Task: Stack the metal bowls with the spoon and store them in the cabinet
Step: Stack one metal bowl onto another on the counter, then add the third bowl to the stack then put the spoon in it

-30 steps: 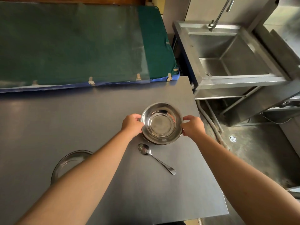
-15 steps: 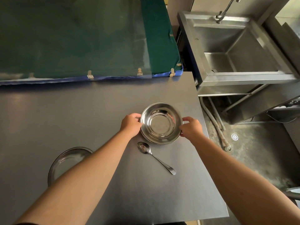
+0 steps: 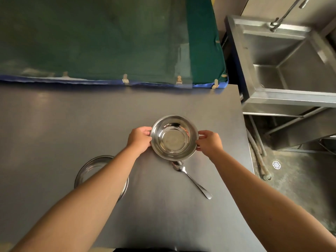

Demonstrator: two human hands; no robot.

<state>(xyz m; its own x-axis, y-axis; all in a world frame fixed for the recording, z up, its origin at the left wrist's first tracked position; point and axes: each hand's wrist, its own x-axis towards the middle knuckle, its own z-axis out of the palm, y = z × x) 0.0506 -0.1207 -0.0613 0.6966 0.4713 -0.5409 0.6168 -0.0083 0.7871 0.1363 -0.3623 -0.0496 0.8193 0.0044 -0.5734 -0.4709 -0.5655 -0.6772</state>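
Both hands held a shiny metal bowl (image 3: 174, 137) by its rim, one on each side. The left hand (image 3: 139, 140) gripped the left edge with its fingers curled around the rim, and the right hand (image 3: 210, 141) pinched the right edge between thumb and fingertips. The bowl sat upright, open side up, over the dark grey table (image 3: 54, 128); whether it rested on the surface or was raised just off it could not be told. Just behind its near edge lay a spoon (image 3: 190, 178) flat on the table, its scoop partly hidden by the bowl and its handle pointing toward the person's right. A second bowl (image 3: 94, 167) stood on the table well to the left (mostly covered by the left forearm). Beyond the table lay a green cover (image 3: 100, 37), and to the right stood a steel sink (image 3: 283, 57).
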